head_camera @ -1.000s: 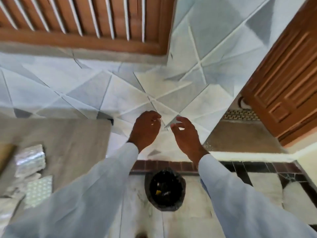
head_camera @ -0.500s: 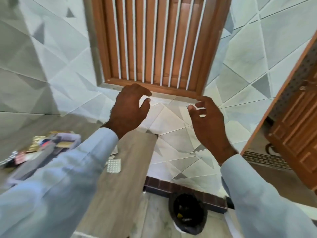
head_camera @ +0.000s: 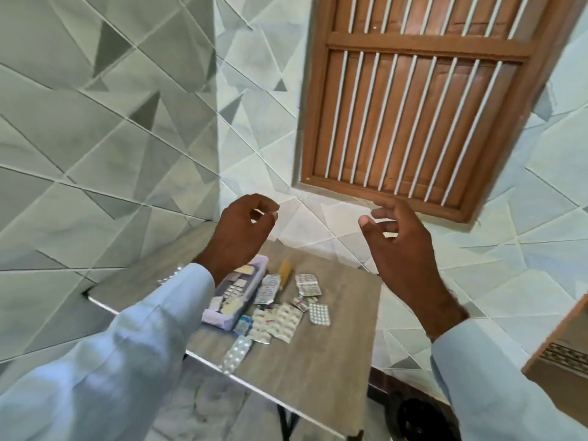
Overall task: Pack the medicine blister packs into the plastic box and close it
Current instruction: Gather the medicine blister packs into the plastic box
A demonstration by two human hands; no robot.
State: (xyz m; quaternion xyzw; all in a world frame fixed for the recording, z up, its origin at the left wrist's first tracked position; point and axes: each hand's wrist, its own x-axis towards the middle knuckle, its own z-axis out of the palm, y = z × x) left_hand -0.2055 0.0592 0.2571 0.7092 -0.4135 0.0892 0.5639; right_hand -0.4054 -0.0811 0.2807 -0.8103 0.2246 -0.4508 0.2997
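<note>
A grey wood-grain worktop (head_camera: 334,370) with a pale metal edge stands in the tiled corner. At its centre lies an open lilac plastic box (head_camera: 219,319). Toward 3 o'clock from the box, blister packs (head_camera: 280,319) lie scattered flat, some overlapping; one strip (head_camera: 237,353) at 6 o'clock reaches the worktop's near edge. An orange tube (head_camera: 284,272) lies at 12 o'clock of the packs

**A tiled corner with a wooden window**

Two walls (head_camera: 95,128) with pale tiles in a pattern of grey triangles meet in a corner. The right wall has a brown wooden window (head_camera: 410,100) with thin white vertical bars. A small table (head_camera: 334,351) with a grey wood-look top stands in the corner on dark legs. Under its right edge, a black bin (head_camera: 413,421) is on the floor.
</note>
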